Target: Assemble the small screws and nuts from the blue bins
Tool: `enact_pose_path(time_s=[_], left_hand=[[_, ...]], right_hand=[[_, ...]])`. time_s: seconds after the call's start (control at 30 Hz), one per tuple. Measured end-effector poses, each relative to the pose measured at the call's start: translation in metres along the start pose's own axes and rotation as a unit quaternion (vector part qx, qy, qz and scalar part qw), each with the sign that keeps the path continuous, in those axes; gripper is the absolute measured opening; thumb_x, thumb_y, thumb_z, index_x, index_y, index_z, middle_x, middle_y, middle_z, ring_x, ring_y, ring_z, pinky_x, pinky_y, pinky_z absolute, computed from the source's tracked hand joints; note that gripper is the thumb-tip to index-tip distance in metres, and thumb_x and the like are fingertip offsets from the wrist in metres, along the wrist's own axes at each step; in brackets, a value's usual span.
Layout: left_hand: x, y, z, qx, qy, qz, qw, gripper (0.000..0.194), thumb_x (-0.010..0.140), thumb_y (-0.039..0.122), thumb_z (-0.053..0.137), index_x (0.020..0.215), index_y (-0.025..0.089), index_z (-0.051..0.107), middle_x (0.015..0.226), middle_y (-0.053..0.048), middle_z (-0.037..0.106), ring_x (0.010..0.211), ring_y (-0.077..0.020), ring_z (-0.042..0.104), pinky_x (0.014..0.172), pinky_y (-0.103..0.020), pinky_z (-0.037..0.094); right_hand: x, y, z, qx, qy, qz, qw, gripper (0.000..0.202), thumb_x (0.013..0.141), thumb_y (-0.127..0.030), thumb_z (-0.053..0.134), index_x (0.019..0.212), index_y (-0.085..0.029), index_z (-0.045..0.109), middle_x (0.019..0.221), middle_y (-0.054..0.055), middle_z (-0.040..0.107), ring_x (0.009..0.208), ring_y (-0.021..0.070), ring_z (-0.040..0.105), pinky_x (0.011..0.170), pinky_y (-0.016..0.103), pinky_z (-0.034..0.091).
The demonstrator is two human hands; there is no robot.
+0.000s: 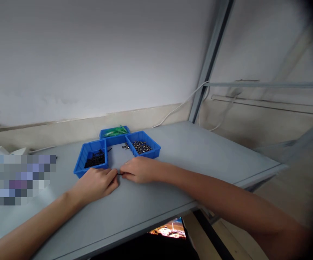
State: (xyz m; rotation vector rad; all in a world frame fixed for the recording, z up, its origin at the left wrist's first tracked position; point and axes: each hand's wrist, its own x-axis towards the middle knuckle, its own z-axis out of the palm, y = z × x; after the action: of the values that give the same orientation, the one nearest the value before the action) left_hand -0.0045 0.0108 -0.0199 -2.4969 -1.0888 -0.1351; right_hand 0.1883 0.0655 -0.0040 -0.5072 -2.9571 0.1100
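Both hands meet low over the grey table in front of several blue bins. My left hand (99,180) is closed in a pinch beside the left bin's front corner. Facing it from the right, my right hand (141,169) is also pinched closed, just in front of the right bin. A thin black piece (119,174) spans the small gap between the fingertips, its ends hidden by the fingers. Small black parts (95,159) lie in the left blue bin (80,160). The right blue bin (155,151) contains small shiny metal parts (142,147).
Behind, a third blue bin (114,139) holds green slender pieces (115,131). A few metal pieces (125,146) lie by the right bin. A white cable (172,112) runs along the wall to a metal post (200,97). A blurred-out patch (18,180) covers the table's left.
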Motion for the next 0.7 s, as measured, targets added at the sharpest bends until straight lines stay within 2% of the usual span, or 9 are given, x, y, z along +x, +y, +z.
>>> enact_pose_path(time_s=[0.3,0.53,0.7], left_hand=[[0.0,0.0,-0.002,-0.046,-0.029,0.018,0.998,0.027,0.088,0.023,0.036,0.072,0.015,0.055,0.059,-0.002,0.06,0.052,-0.0155,0.058,0.05,-0.027,0.044],[0.001,0.002,-0.003,-0.042,-0.008,0.025,0.999,0.029,0.089,0.029,0.036,0.078,0.014,0.058,0.061,-0.003,0.061,0.053,-0.0156,0.06,0.049,-0.027,0.045],[0.002,0.001,-0.001,-0.018,-0.008,0.021,1.0,0.03,0.091,0.025,0.031,0.084,0.013,0.058,0.062,-0.004,0.062,0.052,-0.0166,0.061,0.048,-0.027,0.046]], right_hand=[[-0.002,-0.004,-0.006,0.004,0.0,0.032,0.999,0.02,0.088,-0.023,0.039,0.086,-0.015,0.058,0.075,0.004,0.063,0.064,0.0138,0.053,0.055,0.025,0.032],[-0.003,-0.009,-0.011,-0.007,0.001,0.034,0.999,0.021,0.089,-0.023,0.038,0.088,-0.016,0.058,0.075,0.003,0.063,0.063,0.0127,0.052,0.054,0.025,0.03],[-0.002,-0.005,-0.008,-0.006,0.016,0.016,1.0,0.022,0.09,-0.024,0.038,0.089,-0.016,0.058,0.076,0.003,0.063,0.064,0.0134,0.053,0.055,0.025,0.031]])
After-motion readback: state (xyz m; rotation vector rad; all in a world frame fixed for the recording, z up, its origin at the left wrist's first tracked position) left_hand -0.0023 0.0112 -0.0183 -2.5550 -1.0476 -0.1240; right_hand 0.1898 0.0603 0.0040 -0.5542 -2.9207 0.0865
